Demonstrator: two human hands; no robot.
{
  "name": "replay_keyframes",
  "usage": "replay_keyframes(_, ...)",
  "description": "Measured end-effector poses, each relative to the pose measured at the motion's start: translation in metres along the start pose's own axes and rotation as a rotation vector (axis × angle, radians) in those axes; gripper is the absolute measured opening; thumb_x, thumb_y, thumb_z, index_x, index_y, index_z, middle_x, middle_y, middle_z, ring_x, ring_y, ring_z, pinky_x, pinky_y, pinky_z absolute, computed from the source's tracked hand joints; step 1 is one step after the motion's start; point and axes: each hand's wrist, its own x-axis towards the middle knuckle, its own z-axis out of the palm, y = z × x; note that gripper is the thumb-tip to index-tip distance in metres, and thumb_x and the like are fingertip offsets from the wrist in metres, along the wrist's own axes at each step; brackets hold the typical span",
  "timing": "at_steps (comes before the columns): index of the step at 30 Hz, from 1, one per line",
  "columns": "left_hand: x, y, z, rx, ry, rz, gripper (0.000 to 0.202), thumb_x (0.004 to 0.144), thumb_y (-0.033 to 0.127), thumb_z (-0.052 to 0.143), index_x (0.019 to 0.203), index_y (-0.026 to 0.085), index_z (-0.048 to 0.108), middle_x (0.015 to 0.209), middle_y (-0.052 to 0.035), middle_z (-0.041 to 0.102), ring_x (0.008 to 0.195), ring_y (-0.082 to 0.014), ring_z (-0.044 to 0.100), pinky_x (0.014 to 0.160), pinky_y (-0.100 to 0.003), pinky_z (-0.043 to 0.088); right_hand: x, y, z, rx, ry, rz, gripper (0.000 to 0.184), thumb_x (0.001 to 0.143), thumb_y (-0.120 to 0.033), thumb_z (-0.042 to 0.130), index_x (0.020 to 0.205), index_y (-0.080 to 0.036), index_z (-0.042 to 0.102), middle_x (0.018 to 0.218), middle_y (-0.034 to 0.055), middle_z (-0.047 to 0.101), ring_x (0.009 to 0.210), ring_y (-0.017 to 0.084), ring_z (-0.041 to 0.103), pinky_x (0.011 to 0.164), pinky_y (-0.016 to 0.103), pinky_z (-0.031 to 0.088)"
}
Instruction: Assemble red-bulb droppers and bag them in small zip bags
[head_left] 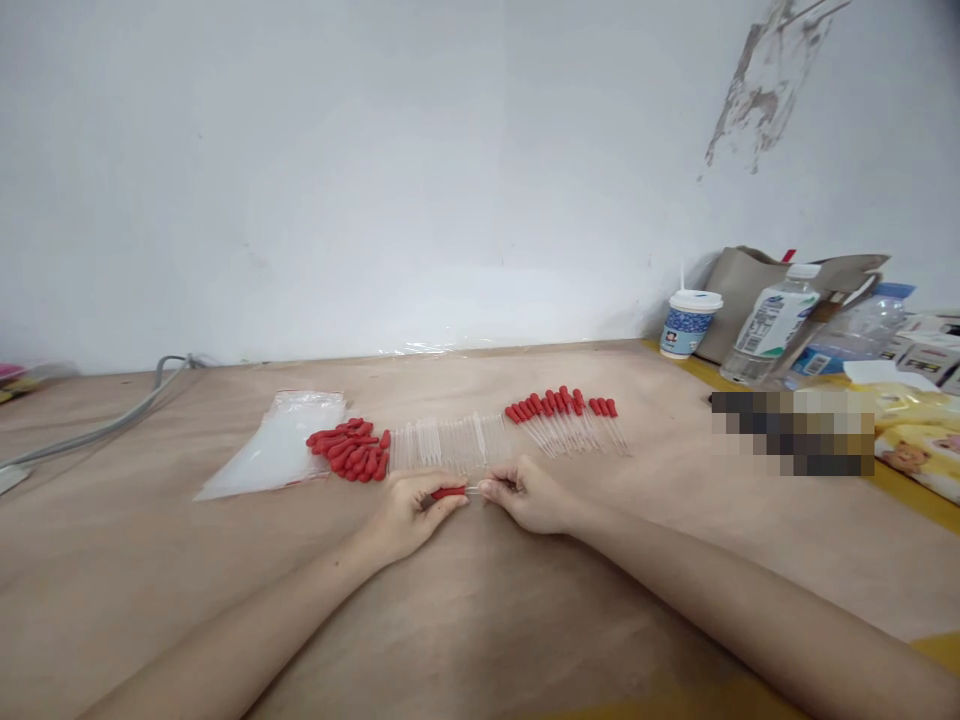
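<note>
Red rubber bulb (448, 492), near the middle of the wooden table (480, 620), is pinched between the fingertips of the left hand (409, 515). The right hand (529, 497) pinches a clear tube (474, 488) whose end meets the bulb. Just beyond the knuckles lies a row of loose tubes (450, 443), with a heap of red bulbs (351, 450) at its left end and a fan of capped droppers (566, 415) on its right. Farther left lie a clear plastic bag (277, 450) and a grey cable (112, 420). At the far right, by the wall, stand a lidded cup (688, 322) and a water bottle (772, 322).
</note>
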Motion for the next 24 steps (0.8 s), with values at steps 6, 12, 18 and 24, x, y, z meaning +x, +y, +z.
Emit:
replay_keyframes(6,-0.002,-0.003,-0.003,-0.003,-0.001,-0.041,0.025,0.076,0.031,0.059,0.097,0.019,0.064,0.089,-0.0059,0.064,0.072,-0.0154,0.060,0.064,-0.025,0.049,-0.008,-0.022,-0.012,0.049,-0.262,0.172,0.021,0.077,-0.025,0.048,0.059,-0.017,0.052,0.055,-0.0018,0.056,0.045,0.008,0.045,0.043,0.019,0.032)
replay_keyframes(12,-0.003,-0.006,-0.005,0.057,-0.054,-0.178,0.022,0.077,0.032,0.054,0.093,0.018,0.060,0.064,0.0022,0.051,0.052,-0.0093,0.046,0.050,-0.020,0.040,0.002,-0.001,-0.061,0.050,0.066,0.358,0.020,0.072,-0.031,0.050,0.060,-0.017,0.056,0.056,0.0011,0.061,0.048,0.010,0.050,0.046,0.020,0.034)
replay_keyframes(18,-0.002,-0.002,-0.006,0.091,-0.123,-0.170,0.018,0.079,0.031,0.051,0.083,0.017,0.063,0.064,0.0007,0.052,0.055,-0.0103,0.046,0.052,-0.021,0.037,0.024,0.049,-0.088,-0.452,0.439,0.533,0.029,0.070,-0.034,0.048,0.046,-0.018,0.049,0.046,0.0002,0.051,0.048,0.012,0.048,0.045,0.023,0.026)
replay_keyframes(24,-0.002,-0.003,-0.006,0.092,-0.119,-0.165,0.018,0.078,0.030,0.051,0.082,0.017,0.064,0.064,0.0005,0.052,0.055,-0.0103,0.046,0.052,-0.021,0.037,0.026,0.065,-0.076,-0.472,0.433,0.584,0.031,0.070,-0.035,0.048,0.043,-0.018,0.049,0.048,0.0026,0.053,0.048,0.013,0.049,0.045,0.024,0.027)
